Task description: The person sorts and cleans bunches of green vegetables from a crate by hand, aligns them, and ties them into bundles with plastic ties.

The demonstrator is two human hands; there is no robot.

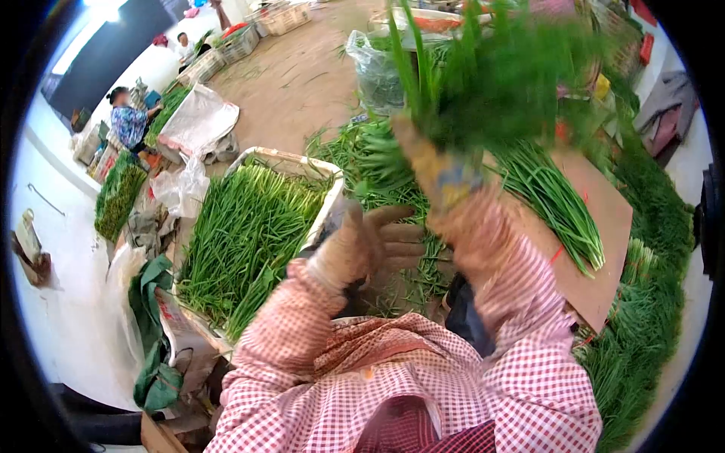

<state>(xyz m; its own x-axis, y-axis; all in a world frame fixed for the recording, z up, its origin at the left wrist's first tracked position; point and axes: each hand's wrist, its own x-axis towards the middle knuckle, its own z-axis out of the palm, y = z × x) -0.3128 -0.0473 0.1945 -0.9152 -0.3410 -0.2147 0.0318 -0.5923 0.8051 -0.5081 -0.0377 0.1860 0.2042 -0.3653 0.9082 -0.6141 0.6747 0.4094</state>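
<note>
My right hand (442, 170), in a dirty, patterned glove and blurred by motion, is raised and wrapped round a bunch of green stalks (506, 75). The bunch is smeared and fans out to the upper right. Lower and nearer the middle, my left hand (377, 238) is gloved and holds nothing, its fingers spread. Left of it stands a white crate (332, 175) packed with cut green stalks (249, 234). On a brown board (608, 279) at the right lies another bunch (555, 200), with something thin and red beside it.
Loose greens (377, 155) lie beyond my hands, near a clear plastic bag (375, 72). More greens (642, 347) are heaped along the right. A person (128, 121) sits at the far left beside a white sack (200, 121); another person (185, 50) is farther back.
</note>
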